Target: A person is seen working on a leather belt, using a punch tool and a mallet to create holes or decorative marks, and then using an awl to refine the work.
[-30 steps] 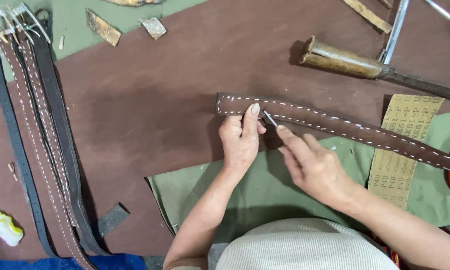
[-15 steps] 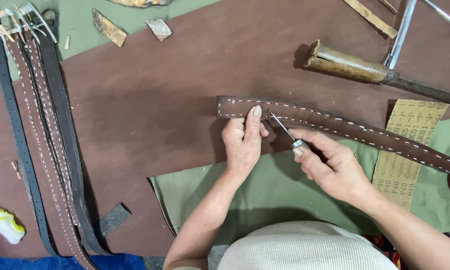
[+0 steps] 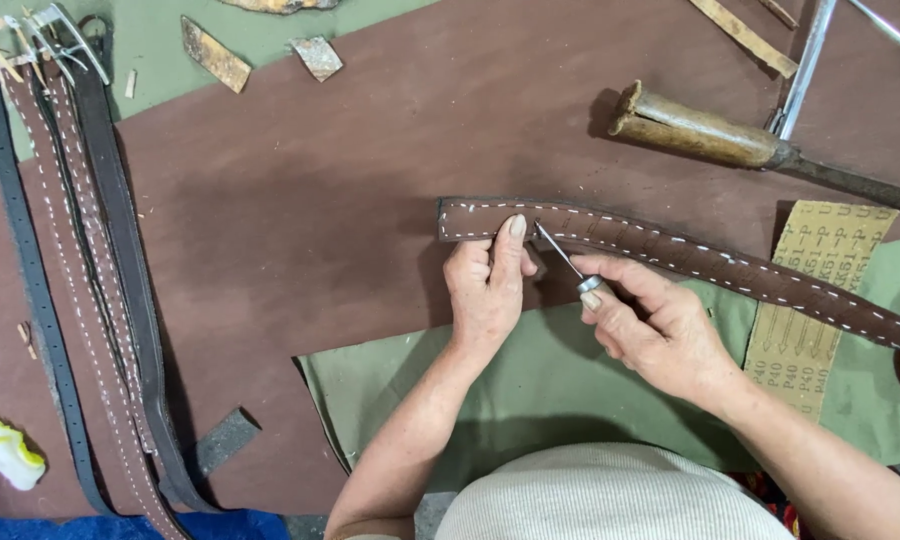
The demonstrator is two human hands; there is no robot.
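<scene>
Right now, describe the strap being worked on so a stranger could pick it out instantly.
Start at the big brown leather sheet covering the bench; the bundle of belts lies along its left side. The brown strap lies alone right of centre, pinned by the left hand while the right hand holds an awl to it. Unlike the bundle, it runs crosswise with white stitching along both edges.

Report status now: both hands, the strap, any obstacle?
Left hand pins brown stitched strap. Right hand holds awl, tip on strap. Nothing in the way.
</scene>
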